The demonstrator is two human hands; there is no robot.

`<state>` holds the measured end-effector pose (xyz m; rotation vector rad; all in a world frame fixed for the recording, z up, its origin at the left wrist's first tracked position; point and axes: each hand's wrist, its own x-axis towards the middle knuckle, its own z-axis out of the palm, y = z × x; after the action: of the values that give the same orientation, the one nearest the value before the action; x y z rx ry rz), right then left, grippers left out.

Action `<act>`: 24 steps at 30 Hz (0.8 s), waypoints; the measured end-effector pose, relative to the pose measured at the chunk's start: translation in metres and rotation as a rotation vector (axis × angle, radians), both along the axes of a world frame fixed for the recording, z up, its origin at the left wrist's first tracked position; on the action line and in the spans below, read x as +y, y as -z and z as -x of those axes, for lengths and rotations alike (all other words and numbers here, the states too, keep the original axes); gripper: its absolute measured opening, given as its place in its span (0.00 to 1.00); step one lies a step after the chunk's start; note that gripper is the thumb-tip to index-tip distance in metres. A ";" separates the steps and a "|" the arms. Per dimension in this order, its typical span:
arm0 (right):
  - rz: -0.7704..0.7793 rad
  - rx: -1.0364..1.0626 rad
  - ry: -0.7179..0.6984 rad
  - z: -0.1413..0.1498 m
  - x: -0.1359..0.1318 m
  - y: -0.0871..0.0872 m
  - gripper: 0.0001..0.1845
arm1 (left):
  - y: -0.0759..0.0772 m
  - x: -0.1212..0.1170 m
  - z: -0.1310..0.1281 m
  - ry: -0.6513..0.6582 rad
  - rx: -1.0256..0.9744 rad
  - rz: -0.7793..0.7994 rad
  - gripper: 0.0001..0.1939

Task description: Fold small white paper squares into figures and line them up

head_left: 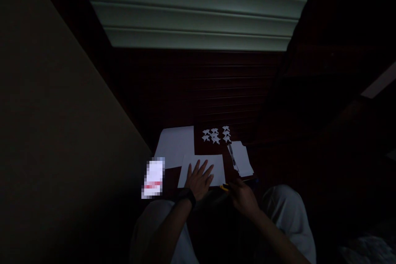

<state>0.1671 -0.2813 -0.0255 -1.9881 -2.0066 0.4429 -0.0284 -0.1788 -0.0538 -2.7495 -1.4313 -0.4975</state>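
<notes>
My left hand [199, 180] lies flat with fingers spread on a white sheet of paper [218, 167] near the table's front edge. A dark watch band is around that wrist. Just right of the sheet, my right hand [243, 198] is closed around a yellow-and-black tool [225, 187] that looks like a utility knife. Its yellow end points left, by the sheet's lower right corner; the rest is hidden in the fingers and the dark. Several small folded or cut white paper pieces [214, 135] sit in clusters behind the sheet.
A larger white sheet [176, 144] lies at the back left. At the right is a stack of white paper [241, 159] with a slim pen-like item [232, 154] along its left edge. A bright, blurred-out screen [154, 178] glows at the left. A slatted shutter [198, 12] rises behind.
</notes>
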 end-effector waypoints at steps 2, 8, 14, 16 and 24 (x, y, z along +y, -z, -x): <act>0.002 -0.005 -0.023 -0.001 -0.003 -0.002 0.17 | -0.001 0.000 -0.001 -0.002 0.001 0.002 0.24; -0.009 -0.003 -0.057 -0.004 -0.006 -0.005 0.18 | -0.003 -0.002 -0.001 -0.002 0.005 0.013 0.24; 0.013 0.000 -0.036 0.004 -0.004 -0.006 0.18 | -0.005 -0.002 -0.001 -0.001 -0.002 0.023 0.24; 0.006 0.001 -0.034 0.005 -0.007 -0.003 0.17 | -0.004 -0.002 -0.001 0.000 -0.002 0.027 0.24; 0.015 0.024 -0.016 0.009 -0.011 0.005 0.16 | -0.002 -0.001 -0.001 -0.007 0.010 0.025 0.24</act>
<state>0.1580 -0.2919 -0.0306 -1.9671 -2.0117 0.4843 -0.0277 -0.1794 -0.0519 -2.7616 -1.4540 -0.4679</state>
